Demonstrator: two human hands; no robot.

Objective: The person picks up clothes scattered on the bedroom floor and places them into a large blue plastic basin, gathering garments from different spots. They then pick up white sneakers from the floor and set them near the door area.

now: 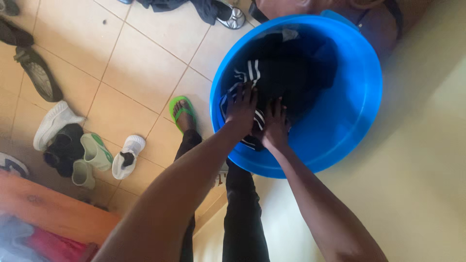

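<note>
A big round blue plastic basin (354, 111) stands on the tiled floor and holds a heap of dark clothes (291, 68), one with white stripes. Both my arms reach down into it. My left hand (241, 106) lies flat on the striped dark garment near the basin's left wall, fingers spread. My right hand (275, 125) presses on the same pile just beside it, fingers curled into the fabric. Whether either hand truly grips the cloth is unclear.
My foot in a green flip-flop (182, 110) stands left of the basin. Several shoes (82, 150) lie scattered on the beige tiles at left. A wooden furniture edge (53, 208) is at bottom left; a pale wall (427, 170) runs along the right.
</note>
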